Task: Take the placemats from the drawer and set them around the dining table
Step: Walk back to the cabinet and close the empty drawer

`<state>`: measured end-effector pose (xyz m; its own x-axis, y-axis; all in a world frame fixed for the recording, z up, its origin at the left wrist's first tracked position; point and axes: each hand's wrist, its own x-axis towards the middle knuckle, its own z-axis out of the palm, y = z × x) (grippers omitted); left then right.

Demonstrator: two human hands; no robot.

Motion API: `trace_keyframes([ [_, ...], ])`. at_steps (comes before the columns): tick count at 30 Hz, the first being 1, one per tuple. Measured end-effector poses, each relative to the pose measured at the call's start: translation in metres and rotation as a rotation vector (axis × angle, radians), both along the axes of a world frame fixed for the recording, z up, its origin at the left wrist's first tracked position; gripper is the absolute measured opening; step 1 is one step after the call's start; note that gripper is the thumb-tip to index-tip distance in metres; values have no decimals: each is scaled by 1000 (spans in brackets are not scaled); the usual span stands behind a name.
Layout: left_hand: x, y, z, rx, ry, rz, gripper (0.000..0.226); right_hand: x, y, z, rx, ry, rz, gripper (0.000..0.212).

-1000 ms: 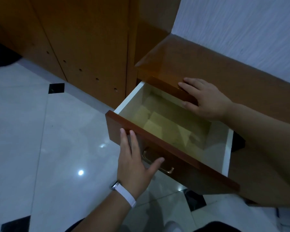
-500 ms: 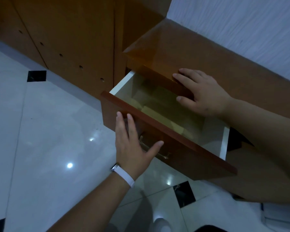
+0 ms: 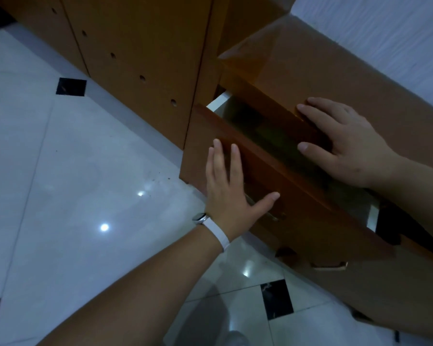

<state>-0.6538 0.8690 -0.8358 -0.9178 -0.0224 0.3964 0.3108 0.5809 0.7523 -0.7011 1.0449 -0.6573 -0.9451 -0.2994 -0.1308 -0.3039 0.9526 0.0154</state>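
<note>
A wooden drawer point(image 3: 308, 203) juts only a little way out of a low brown cabinet point(image 3: 355, 78). Its narrow opening shows a dim pale interior, and no placemat can be made out in it. My left hand point(image 3: 231, 193), with a white watch band at the wrist, lies flat on the drawer front, fingers spread, over the metal handle. My right hand point(image 3: 345, 143) rests palm down on the cabinet's top edge just above the drawer, thumb hanging over the gap. Neither hand holds anything.
A tall wooden panel point(image 3: 140, 58) with a row of small holes stands to the left of the drawer. Glossy white floor tiles point(image 3: 73, 196) with small black insets spread below. A second drawer handle point(image 3: 328, 265) shows lower right. A white wall point(image 3: 385, 31) rises behind the cabinet.
The drawer has slid most of the way back into the cabinet under my left hand. My right hand has stayed on the cabinet's top edge.
</note>
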Motion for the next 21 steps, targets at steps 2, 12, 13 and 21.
trace_keyframes([
  [2, -6, 4, -2, -8, -6, -2, 110, 0, 0, -1, 1, 12, 4, 80],
  [12, -40, 29, -6, 10, 18, -3, 106, -4, 5, -8, 21, 76, 30, 78],
  [13, -42, 30, -7, 17, 31, 2, 105, -5, 5, -8, 17, 80, 33, 78],
  [21, -52, 39, -14, 34, 87, 7, 102, -6, 6, -12, 18, 115, 53, 76],
])
